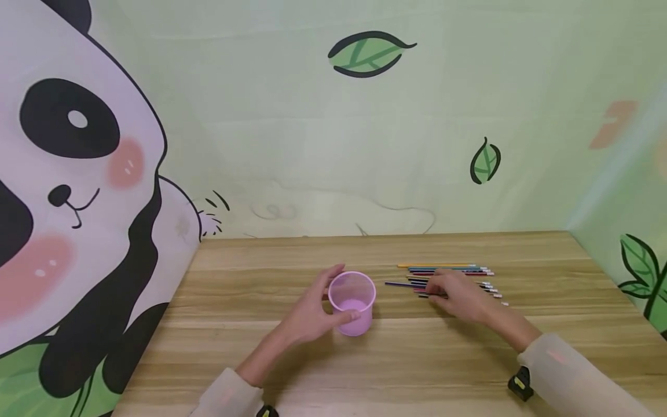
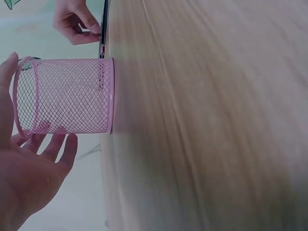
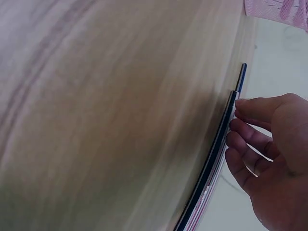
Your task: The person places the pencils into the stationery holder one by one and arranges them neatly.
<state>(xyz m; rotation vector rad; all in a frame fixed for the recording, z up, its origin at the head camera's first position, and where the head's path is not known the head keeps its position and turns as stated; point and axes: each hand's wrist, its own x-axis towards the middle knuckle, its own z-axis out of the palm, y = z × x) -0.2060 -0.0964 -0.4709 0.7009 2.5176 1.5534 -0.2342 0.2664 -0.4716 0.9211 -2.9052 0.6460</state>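
A pink mesh pen cup (image 1: 352,301) stands upright on the wooden table, with nothing visible inside. My left hand (image 1: 312,310) holds it from the left, thumb in front and fingers behind; in the left wrist view the fingers of the left hand (image 2: 36,173) lie along the mesh. To the right, several pencils (image 1: 448,269) with white ends lie side by side. My right hand (image 1: 461,295) is over them, thumb and forefinger pinching at a dark pencil (image 3: 209,161), low at the table. The right hand (image 3: 269,139) partly hides the pencils in the head view.
The wooden table (image 1: 250,347) meets a pale green backdrop (image 1: 260,116) at its far edge. A printed panda (image 1: 88,174) covers the left side wall. Small dark devices (image 1: 521,383) sit at both wrists.
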